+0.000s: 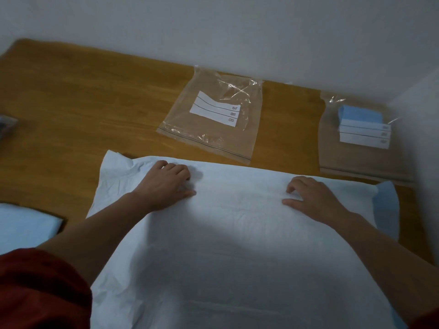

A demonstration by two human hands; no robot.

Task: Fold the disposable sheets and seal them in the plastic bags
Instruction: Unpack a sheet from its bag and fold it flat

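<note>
A large pale disposable sheet [237, 245] lies spread over the near part of the wooden table [83, 110], its blue underside showing at the right corner. My left hand [166, 184] rests palm down on the sheet near its far left edge, fingers bent, thumb out. My right hand [311, 198] lies on the sheet near its far right, fingertips pressing down. Beyond the sheet lies an empty clear zip bag [213, 138] with a white label. At far right a second clear bag [351, 153] holds a folded blue sheet [358, 113].
Another pale sheet [26, 229] lies at the left edge of the table. A dark object [6, 129] sits at the far left. A white wall runs behind the table and along its right side. Bare wood shows at the left and back.
</note>
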